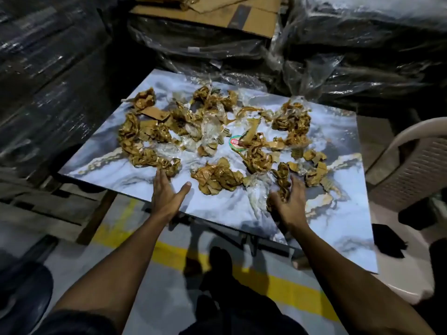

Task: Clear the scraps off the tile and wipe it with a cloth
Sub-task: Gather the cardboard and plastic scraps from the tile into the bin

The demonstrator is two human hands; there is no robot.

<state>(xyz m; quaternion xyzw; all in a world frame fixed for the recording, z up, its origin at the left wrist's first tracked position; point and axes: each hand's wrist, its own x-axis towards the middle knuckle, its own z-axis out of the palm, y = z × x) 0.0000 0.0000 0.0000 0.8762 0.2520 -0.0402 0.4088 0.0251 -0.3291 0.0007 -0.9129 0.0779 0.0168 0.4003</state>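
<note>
Brown scraps [212, 131] litter the tile [121, 175]; left hand [167, 194] spread, right hand [287, 201] clutching scraps.

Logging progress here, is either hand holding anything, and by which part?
Right hand grips a crumpled brown scrap by its near end; left hand holds nothing.

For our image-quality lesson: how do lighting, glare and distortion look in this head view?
Head view: dim surroundings, light pooled on the marbled tile; glare on the plastic wrap; wide-angle stretch of the forearms; left hand and right hand slightly soft.

Blue-white marbled tile [125, 175], brown scraps [217, 176]
</note>
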